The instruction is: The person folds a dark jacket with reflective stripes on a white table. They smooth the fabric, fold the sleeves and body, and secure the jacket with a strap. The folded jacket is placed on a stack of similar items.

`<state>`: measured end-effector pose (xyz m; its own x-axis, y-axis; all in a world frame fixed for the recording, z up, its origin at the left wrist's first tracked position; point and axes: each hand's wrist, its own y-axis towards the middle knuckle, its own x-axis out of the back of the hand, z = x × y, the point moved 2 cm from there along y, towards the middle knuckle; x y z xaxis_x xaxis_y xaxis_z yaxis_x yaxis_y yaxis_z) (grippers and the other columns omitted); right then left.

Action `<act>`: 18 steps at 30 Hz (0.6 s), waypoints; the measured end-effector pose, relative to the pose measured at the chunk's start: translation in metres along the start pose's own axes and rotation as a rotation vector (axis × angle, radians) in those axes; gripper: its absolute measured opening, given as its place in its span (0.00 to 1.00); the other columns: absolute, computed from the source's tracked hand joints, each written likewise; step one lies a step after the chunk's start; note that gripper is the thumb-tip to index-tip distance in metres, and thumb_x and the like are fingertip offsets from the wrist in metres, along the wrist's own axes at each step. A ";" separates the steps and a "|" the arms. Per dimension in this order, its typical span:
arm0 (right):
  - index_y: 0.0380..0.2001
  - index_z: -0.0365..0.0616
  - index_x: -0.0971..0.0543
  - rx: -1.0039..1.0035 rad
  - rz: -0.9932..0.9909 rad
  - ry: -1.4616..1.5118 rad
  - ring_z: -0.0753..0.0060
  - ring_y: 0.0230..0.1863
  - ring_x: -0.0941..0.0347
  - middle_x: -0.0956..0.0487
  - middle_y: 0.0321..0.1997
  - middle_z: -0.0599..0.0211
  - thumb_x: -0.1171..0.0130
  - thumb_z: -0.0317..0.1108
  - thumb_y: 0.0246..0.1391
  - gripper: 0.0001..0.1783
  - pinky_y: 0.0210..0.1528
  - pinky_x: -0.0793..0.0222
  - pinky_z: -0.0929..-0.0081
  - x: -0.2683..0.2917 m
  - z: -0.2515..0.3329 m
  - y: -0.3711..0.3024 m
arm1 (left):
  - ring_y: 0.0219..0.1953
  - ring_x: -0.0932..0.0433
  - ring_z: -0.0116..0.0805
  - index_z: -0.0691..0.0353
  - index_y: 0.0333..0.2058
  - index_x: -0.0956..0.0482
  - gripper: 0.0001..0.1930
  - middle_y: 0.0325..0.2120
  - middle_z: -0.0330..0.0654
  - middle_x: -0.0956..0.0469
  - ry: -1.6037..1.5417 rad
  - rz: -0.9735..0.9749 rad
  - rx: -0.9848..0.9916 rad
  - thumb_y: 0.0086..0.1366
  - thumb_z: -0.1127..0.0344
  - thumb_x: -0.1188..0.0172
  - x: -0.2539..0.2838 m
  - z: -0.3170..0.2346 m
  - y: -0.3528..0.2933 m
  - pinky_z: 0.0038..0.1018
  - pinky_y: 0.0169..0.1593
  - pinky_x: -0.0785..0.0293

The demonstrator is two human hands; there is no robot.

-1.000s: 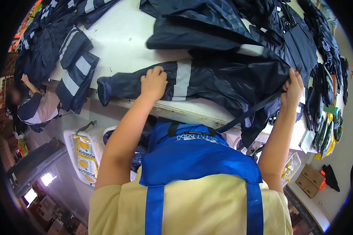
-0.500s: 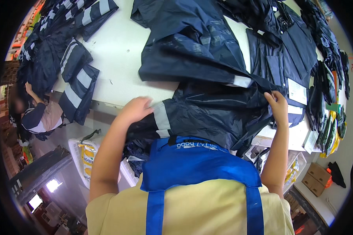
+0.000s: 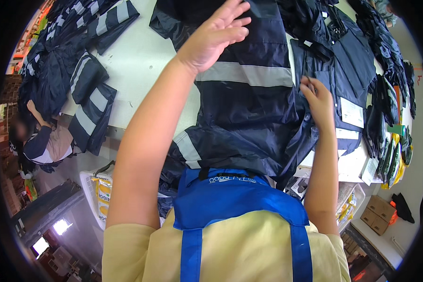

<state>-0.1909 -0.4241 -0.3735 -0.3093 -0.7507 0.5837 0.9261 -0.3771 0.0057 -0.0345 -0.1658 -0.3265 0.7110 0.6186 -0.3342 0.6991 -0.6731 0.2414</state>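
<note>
A dark navy rain jacket (image 3: 249,105) with a grey reflective band lies spread over the table, its near end hanging at my apron. Over its upper left part is my left hand (image 3: 216,37), open with fingers stretched out and nothing in it. A sleeve with a grey band (image 3: 187,148) lies at the jacket's near left. My right hand (image 3: 320,96) is at the jacket's right edge, thumb and fingers curled together. Whatever sits between those fingertips is too small to make out.
Dark banded garments (image 3: 91,115) hang over the table's left edge, with a seated person (image 3: 49,141) beyond. Folded dark garments with a white paper (image 3: 351,113) lie at right. A white basket (image 3: 91,188) stands below left; cardboard boxes (image 3: 378,214) are at far right.
The jacket's folded lower part now lies flat, showing its wide grey band. My left hand has moved from the sleeve up and far across the jacket; my right hand has shifted slightly up and left.
</note>
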 end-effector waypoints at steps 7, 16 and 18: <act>0.33 0.31 0.21 -0.401 0.338 -0.207 0.68 0.31 0.27 0.21 0.29 0.61 0.35 0.51 0.44 0.28 0.36 0.34 0.71 -0.055 -0.072 0.056 | 0.57 0.33 0.48 0.65 0.64 0.52 0.46 0.56 0.61 0.37 1.049 -0.761 0.492 0.53 0.61 0.32 0.039 0.119 -0.111 0.37 0.60 0.37; 0.32 0.36 0.21 -0.403 0.189 -0.320 0.69 0.32 0.27 0.22 0.27 0.61 0.36 0.42 0.47 0.18 0.37 0.34 0.70 -0.048 -0.122 0.044 | 0.42 0.27 0.30 0.68 0.60 0.44 0.35 0.41 0.47 0.25 0.263 -0.766 0.479 0.57 0.69 0.37 0.057 0.127 -0.145 0.25 0.45 0.31; 0.28 0.36 0.23 -0.397 0.176 -0.228 0.74 0.26 0.32 0.27 0.22 0.68 0.37 0.39 0.48 0.15 0.31 0.37 0.71 -0.043 -0.117 0.039 | 0.38 0.28 0.26 0.67 0.61 0.45 0.34 0.37 0.44 0.25 0.187 -0.776 0.481 0.59 0.70 0.39 0.053 0.116 -0.157 0.23 0.42 0.31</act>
<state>-0.1667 -0.4701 -0.4934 -0.0597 -0.7004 0.7112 0.7923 -0.4666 -0.3930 -0.1150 -0.0743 -0.4877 0.0880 0.9928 -0.0813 0.9069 -0.1136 -0.4057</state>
